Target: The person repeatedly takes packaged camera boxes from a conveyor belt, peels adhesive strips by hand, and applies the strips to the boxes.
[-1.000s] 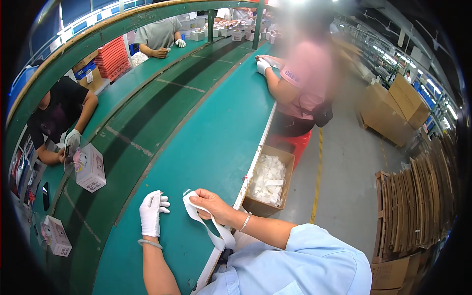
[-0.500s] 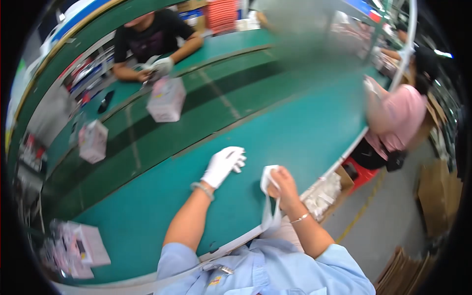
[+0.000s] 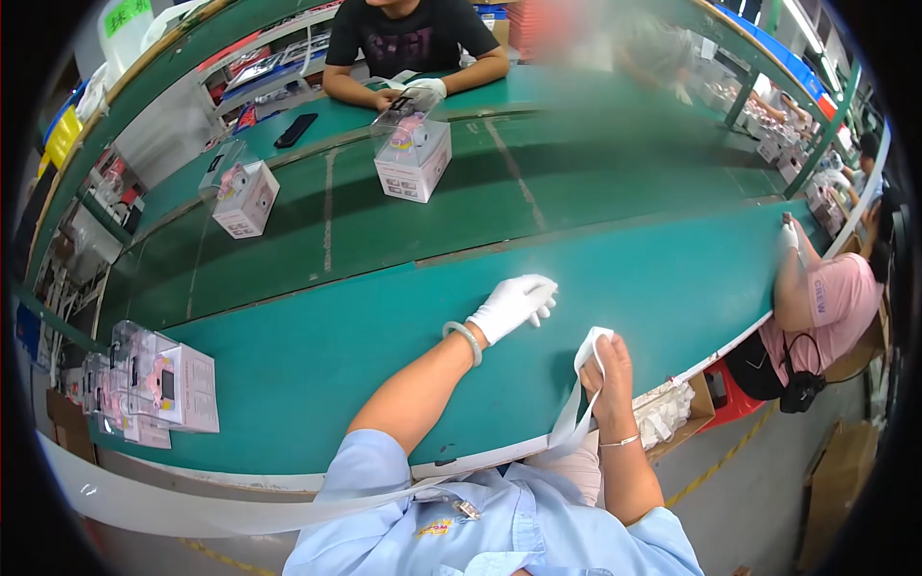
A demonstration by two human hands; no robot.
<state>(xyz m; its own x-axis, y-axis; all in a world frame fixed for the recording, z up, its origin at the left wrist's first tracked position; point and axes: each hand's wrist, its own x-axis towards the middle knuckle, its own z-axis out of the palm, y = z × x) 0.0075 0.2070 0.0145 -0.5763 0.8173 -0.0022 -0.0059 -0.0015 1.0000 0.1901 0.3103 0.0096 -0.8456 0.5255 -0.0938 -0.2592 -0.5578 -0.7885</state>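
Observation:
My left hand [image 3: 516, 305], in a white glove with a pale bangle at the wrist, rests over the green worktop [image 3: 384, 317]. Its fingers are loosely bent and partly apart, with nothing visible in them. To its right, near the front edge, is my bare right hand [image 3: 615, 376]. Its fingers are closed on a white strip [image 3: 573, 418], which loops at the fingertips and hangs down towards the table edge. The strip's material cannot be made out.
Boxed pink items with clear covers stand at the left end [image 3: 197, 389]. Two similar boxes [image 3: 413, 171] [image 3: 252, 202] sit on the sunken darker belt. Opposite sits a co-worker in black [image 3: 413, 38]; another in pink [image 3: 836, 298] is at right. A carton of white pieces [image 3: 672, 413] stands below the edge.
My view has swung, so the scene sits differently in the frame. The right hand still holds the white strip, and the left hand stays gloved and without anything visible in it.

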